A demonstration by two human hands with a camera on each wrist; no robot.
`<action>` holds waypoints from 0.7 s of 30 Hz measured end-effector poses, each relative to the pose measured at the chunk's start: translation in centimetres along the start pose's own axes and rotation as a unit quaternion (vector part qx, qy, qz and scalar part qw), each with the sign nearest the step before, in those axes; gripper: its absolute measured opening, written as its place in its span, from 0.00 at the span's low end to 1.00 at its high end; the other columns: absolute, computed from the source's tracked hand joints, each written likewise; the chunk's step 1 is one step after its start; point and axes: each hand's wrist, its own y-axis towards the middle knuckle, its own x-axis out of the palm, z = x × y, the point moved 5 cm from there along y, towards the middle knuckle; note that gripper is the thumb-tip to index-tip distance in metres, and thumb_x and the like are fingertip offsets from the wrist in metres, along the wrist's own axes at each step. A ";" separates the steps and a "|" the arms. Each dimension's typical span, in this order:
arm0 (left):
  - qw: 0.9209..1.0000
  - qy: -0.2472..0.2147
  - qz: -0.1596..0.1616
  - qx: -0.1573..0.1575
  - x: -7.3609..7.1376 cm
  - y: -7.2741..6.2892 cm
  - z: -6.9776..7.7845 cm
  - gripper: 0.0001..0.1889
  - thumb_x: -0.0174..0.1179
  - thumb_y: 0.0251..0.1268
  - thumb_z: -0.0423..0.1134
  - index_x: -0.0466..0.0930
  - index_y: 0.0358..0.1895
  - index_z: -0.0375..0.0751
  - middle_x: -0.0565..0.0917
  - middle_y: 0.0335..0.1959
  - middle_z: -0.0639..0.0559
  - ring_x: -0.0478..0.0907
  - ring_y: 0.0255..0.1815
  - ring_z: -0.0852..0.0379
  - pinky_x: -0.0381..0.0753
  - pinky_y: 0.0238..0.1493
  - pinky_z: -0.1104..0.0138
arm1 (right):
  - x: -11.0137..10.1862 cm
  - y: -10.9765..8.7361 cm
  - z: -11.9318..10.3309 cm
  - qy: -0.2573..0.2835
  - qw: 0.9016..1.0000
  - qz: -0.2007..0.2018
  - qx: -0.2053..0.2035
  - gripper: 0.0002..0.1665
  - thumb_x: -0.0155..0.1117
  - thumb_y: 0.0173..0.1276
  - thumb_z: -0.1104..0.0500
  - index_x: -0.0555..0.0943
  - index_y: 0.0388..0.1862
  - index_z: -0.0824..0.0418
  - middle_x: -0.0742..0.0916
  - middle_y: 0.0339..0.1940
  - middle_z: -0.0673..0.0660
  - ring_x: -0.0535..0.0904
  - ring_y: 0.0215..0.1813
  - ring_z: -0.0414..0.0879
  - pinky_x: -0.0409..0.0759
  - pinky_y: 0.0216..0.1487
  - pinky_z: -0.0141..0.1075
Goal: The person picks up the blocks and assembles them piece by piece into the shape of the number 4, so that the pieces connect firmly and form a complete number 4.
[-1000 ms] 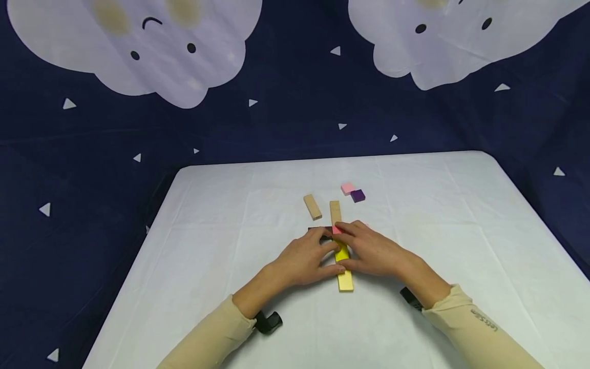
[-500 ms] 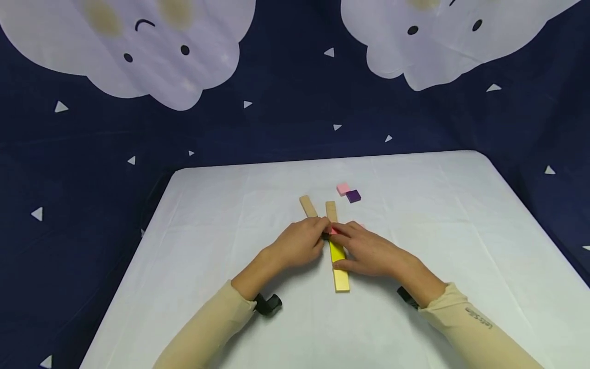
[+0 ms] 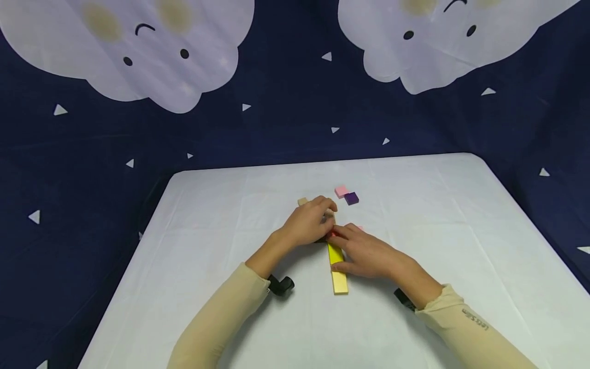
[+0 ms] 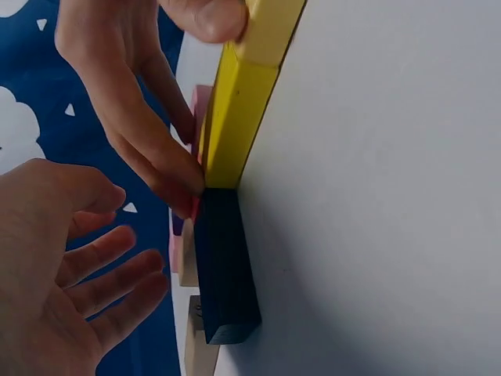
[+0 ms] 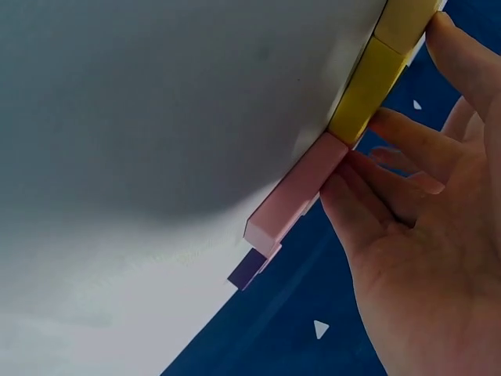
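My right hand point(image 3: 369, 251) lies beside a row of small rectangular blocks. Its thumb touches the pale yellow block point(image 3: 340, 283), and its other fingers touch the bright yellow block point(image 5: 368, 86) and the area where the row meets a pink block point(image 5: 297, 192). A dark block point(image 4: 227, 266) extends out from the row on the opposite side. My left hand point(image 3: 310, 220) hovers over the dark block and the wooden blocks beyond. In the left wrist view its fingers are loosely bent, with nothing visible between them. A red piece point(image 3: 333, 234) is mostly covered by fingers.
Farther back on the white-covered table point(image 3: 415, 205) lie a pink square block point(image 3: 341, 191) and a purple block point(image 3: 352, 198), touching or nearly so. The end of a wooden block point(image 3: 302, 201) shows behind my left hand. A dark blue backdrop with clouds hangs behind the table.
My left hand has left the yellow block, passed over the dark block and moved farther back, over the wooden blocks. The right hand stays in about the same place on the row.
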 end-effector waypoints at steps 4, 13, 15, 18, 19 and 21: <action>1.000 0.011 -0.002 -0.009 0.3 1.4 -0.5 0.17 0.55 0.64 0.40 0.75 0.56 0.48 0.77 0.53 0.51 0.75 0.42 0.60 0.76 0.48 0.61 | 0.1 -0.1 0.0 -0.001 1.000 0.001 0.002 0.40 0.64 0.62 0.38 0.73 0.65 0.62 0.70 0.69 0.57 0.66 0.62 0.49 0.67 0.62 0.42; 0.999 0.023 -0.025 -0.022 0.6 3.9 -1.6 0.17 0.53 0.64 0.40 0.76 0.56 0.49 0.74 0.57 0.55 0.74 0.52 0.59 0.73 0.54 0.62 | 0.1 -0.1 0.1 -0.002 1.000 -0.004 0.008 0.41 0.63 0.63 0.37 0.73 0.66 0.62 0.68 0.70 0.59 0.65 0.64 0.49 0.65 0.64 0.42; 0.999 0.027 -0.032 -0.020 0.7 4.4 -1.7 0.17 0.54 0.64 0.41 0.77 0.56 0.49 0.74 0.58 0.55 0.73 0.54 0.58 0.72 0.56 0.62 | 0.1 -0.1 0.1 -0.003 1.000 -0.006 0.009 0.41 0.63 0.63 0.37 0.72 0.66 0.62 0.67 0.71 0.59 0.64 0.65 0.50 0.65 0.64 0.42; 0.998 0.031 -0.044 -0.021 0.9 5.0 -1.9 0.16 0.56 0.64 0.41 0.77 0.56 0.49 0.73 0.60 0.55 0.72 0.57 0.58 0.70 0.59 0.62 | 0.1 -0.1 0.1 -0.002 1.000 -0.009 0.015 0.42 0.63 0.63 0.37 0.71 0.67 0.61 0.66 0.72 0.60 0.63 0.66 0.50 0.65 0.65 0.43; 0.998 0.033 -0.049 -0.021 0.9 5.2 -1.9 0.16 0.57 0.65 0.42 0.77 0.56 0.49 0.73 0.60 0.54 0.71 0.58 0.58 0.69 0.60 0.62 | 0.1 -0.1 0.1 -0.001 1.000 -0.010 0.018 0.42 0.63 0.63 0.36 0.71 0.68 0.61 0.66 0.72 0.60 0.62 0.67 0.50 0.65 0.65 0.43; 0.997 0.037 -0.059 -0.020 1.0 5.5 -2.1 0.16 0.58 0.65 0.43 0.78 0.56 0.49 0.73 0.60 0.55 0.71 0.59 0.57 0.68 0.61 0.63 | 0.2 -0.2 0.0 0.004 1.000 -0.013 0.022 0.42 0.63 0.63 0.37 0.71 0.68 0.61 0.65 0.72 0.60 0.62 0.67 0.50 0.65 0.65 0.43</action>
